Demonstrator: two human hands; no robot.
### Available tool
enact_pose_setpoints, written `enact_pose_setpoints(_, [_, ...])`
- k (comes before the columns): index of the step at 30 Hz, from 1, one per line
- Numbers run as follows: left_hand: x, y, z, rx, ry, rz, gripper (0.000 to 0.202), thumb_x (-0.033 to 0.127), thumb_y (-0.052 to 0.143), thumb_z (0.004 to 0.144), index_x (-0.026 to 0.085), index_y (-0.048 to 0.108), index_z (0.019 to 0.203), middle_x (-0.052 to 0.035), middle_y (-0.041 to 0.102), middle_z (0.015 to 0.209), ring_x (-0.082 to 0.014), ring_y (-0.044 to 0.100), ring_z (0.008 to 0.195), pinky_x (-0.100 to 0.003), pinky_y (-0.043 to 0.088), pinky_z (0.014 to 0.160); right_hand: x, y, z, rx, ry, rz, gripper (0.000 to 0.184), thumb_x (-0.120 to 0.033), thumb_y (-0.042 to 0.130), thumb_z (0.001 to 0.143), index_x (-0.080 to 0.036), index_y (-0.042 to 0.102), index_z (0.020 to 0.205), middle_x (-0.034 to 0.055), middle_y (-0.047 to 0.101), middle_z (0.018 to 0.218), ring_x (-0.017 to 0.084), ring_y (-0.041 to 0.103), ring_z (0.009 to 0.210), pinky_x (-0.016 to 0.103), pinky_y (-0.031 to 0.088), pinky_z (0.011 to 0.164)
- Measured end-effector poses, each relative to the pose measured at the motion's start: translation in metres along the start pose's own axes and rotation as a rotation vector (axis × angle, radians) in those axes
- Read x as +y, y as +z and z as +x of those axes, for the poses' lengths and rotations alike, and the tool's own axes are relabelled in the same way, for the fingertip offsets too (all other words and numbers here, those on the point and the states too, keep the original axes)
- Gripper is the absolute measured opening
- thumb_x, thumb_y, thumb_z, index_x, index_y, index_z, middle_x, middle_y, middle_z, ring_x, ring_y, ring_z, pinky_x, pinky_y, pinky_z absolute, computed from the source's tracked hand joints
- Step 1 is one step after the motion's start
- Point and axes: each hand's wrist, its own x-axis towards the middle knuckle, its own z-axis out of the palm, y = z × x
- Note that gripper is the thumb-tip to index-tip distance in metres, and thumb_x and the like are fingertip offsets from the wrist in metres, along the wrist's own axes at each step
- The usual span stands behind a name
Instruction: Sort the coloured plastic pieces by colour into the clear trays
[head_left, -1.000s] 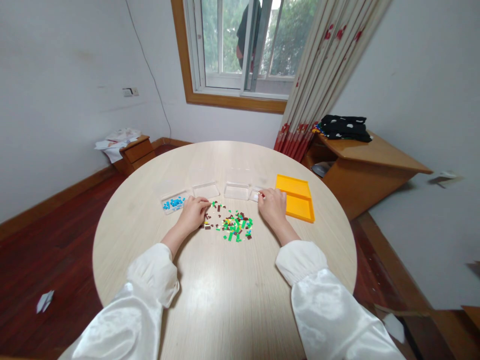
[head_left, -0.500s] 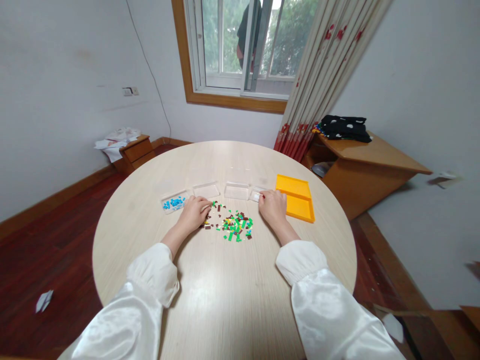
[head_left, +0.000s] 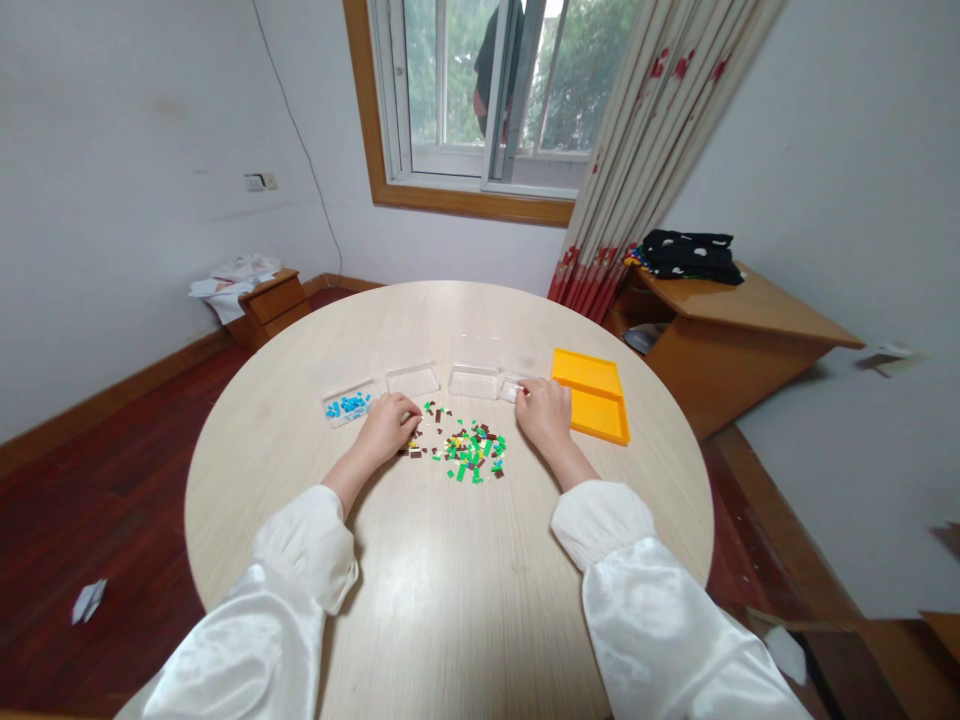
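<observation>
A heap of small green, brown, yellow and white bricks [head_left: 466,452] lies on the round pale wood table [head_left: 450,590]. My left hand [head_left: 388,428] rests curled at the heap's left edge, fingertips pinched among the bricks there; what they hold is too small to see. My right hand [head_left: 546,416] is curled beside the rightmost clear tray [head_left: 512,388], fingertips pinched at its edge. Behind the heap stand more clear trays: one with blue bricks [head_left: 346,405], and two that look bare [head_left: 412,379] [head_left: 473,380].
A yellow tray [head_left: 592,408] lies just right of my right hand. A wooden desk [head_left: 739,320] with a black spotted cloth [head_left: 690,255] stands at the right. A low cabinet with papers [head_left: 259,290] is by the left wall. A person stands outside the window [head_left: 499,70].
My right hand has drawn slightly nearer the rightmost clear tray. Otherwise the hands and bricks are as before.
</observation>
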Motion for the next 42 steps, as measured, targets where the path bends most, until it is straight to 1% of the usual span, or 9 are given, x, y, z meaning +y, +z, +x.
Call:
enact_pose_setpoints(7, [0.002, 0.001, 0.0, 0.035, -0.01, -0.004, 0.013, 0.019, 0.052, 0.079, 0.017, 0.064, 0.074, -0.0066, 0.063, 0.078, -0.0212, 0.056, 0.08, -0.034, 0.041, 0.075, 0.001, 0.003, 0.0, 0.056, -0.023, 0.055, 0.027, -0.02, 0.045, 0.085, -0.015, 0.067, 0.099, 0.0099, 0.068, 0.097, 0.024, 0.054, 0.09, 0.035, 0.029, 0.075])
enact_pose_setpoints(13, [0.016, -0.005, -0.002, 0.134, -0.139, -0.207, 0.013, 0.021, 0.049, 0.08, 0.017, 0.061, 0.077, -0.0017, 0.062, 0.069, -0.0156, 0.054, 0.065, -0.028, 0.041, 0.066, -0.009, 0.0, -0.002, 0.092, -0.131, 0.188, 0.025, -0.017, 0.045, 0.085, -0.016, 0.067, 0.098, 0.009, 0.068, 0.094, 0.023, 0.055, 0.091, 0.034, 0.034, 0.08])
enact_pose_setpoints(16, [0.029, -0.008, -0.002, 0.168, -0.124, -0.286, 0.012, 0.021, 0.05, 0.079, 0.017, 0.061, 0.076, -0.0002, 0.061, 0.068, -0.0136, 0.052, 0.063, -0.025, 0.04, 0.064, -0.023, -0.002, -0.007, 0.053, -0.23, 0.268, 0.024, -0.017, 0.044, 0.086, -0.016, 0.067, 0.096, 0.009, 0.068, 0.093, 0.022, 0.056, 0.091, 0.034, 0.037, 0.081])
enact_pose_setpoints(20, [0.043, -0.007, 0.0, 0.161, -0.062, -0.377, 0.011, 0.02, 0.052, 0.075, 0.017, 0.063, 0.073, 0.0, 0.062, 0.068, -0.0124, 0.05, 0.062, -0.025, 0.041, 0.063, -0.043, -0.005, -0.018, -0.057, -0.413, 0.398, 0.023, -0.02, 0.047, 0.088, -0.016, 0.066, 0.1, 0.008, 0.067, 0.094, 0.02, 0.056, 0.091, 0.032, 0.041, 0.081])
enact_pose_setpoints(22, [0.047, -0.004, 0.0, 0.152, -0.052, -0.42, 0.011, 0.021, 0.054, 0.075, 0.017, 0.064, 0.073, 0.0004, 0.062, 0.067, -0.0119, 0.049, 0.061, -0.024, 0.041, 0.061, -0.05, -0.006, -0.022, -0.097, -0.489, 0.447, 0.023, -0.023, 0.048, 0.089, -0.016, 0.065, 0.103, 0.0077, 0.067, 0.093, 0.02, 0.056, 0.091, 0.032, 0.042, 0.081])
enact_pose_setpoints(25, [0.048, -0.002, 0.0, 0.137, -0.056, -0.463, 0.012, 0.024, 0.055, 0.074, 0.017, 0.065, 0.073, 0.0015, 0.059, 0.062, -0.0111, 0.047, 0.058, -0.023, 0.039, 0.058, -0.054, -0.007, -0.025, -0.116, -0.538, 0.487, 0.022, -0.026, 0.05, 0.089, -0.018, 0.066, 0.102, 0.0071, 0.067, 0.09, 0.019, 0.056, 0.088, 0.032, 0.042, 0.079])
enact_pose_setpoints(33, [0.051, 0.0, 0.001, 0.097, -0.052, -0.508, 0.012, 0.022, 0.057, 0.074, 0.015, 0.066, 0.072, 0.0017, 0.058, 0.06, -0.0103, 0.046, 0.057, -0.022, 0.038, 0.057, -0.053, -0.005, -0.024, -0.06, -0.506, 0.567, 0.018, -0.026, 0.052, 0.088, -0.018, 0.068, 0.088, 0.0061, 0.068, 0.082, 0.018, 0.057, 0.081, 0.03, 0.041, 0.075])
enact_pose_setpoints(37, [0.052, 0.0, 0.001, 0.115, -0.072, -0.468, 0.012, 0.023, 0.057, 0.075, 0.015, 0.066, 0.075, 0.0018, 0.058, 0.06, -0.0109, 0.046, 0.057, -0.023, 0.038, 0.056, -0.049, -0.003, -0.022, -0.009, -0.486, 0.564, 0.017, -0.024, 0.052, 0.088, -0.018, 0.067, 0.084, 0.0051, 0.067, 0.08, 0.017, 0.057, 0.08, 0.03, 0.039, 0.075])
enact_pose_setpoints(42, [0.039, 0.005, -0.001, 0.177, -0.081, -0.376, 0.012, 0.021, 0.056, 0.078, 0.016, 0.066, 0.079, -0.0031, 0.065, 0.077, -0.0148, 0.053, 0.07, -0.027, 0.043, 0.068, -0.029, 0.0, -0.011, 0.111, -0.3, 0.493, 0.015, -0.022, 0.052, 0.086, -0.018, 0.065, 0.081, 0.0041, 0.067, 0.079, 0.017, 0.057, 0.08, 0.03, 0.037, 0.078])
